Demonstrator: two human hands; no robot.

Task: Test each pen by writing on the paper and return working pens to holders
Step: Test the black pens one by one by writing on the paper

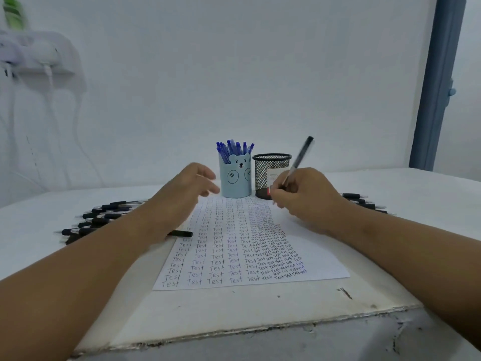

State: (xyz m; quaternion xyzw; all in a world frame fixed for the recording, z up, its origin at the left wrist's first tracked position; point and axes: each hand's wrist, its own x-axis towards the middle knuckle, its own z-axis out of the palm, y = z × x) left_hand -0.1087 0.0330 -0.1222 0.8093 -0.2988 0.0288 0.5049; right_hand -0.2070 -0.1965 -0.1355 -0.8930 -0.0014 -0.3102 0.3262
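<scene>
Paper [234, 256] nearly full of "Test"; my right hand [307, 199] grips a black pen [299, 160] at one o'clock, left hand [187, 191] relaxed open, empty. Black pens [104, 217] at nine o'clock look untested.

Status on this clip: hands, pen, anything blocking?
Right hand grips black pen above paper, in front of mesh holder. Left hand open, hovering by bear holder. Loose pen cap at paper's left edge; nothing blocking.

Two cups stand side by side at the paper's [234, 256] far end: the blue cup [235, 181] packed with pens, the mesh cup [270, 175] open on top. Pen piles [99, 220] lie left and right [364, 201]. The table's [234, 313] near edge is bare.
</scene>
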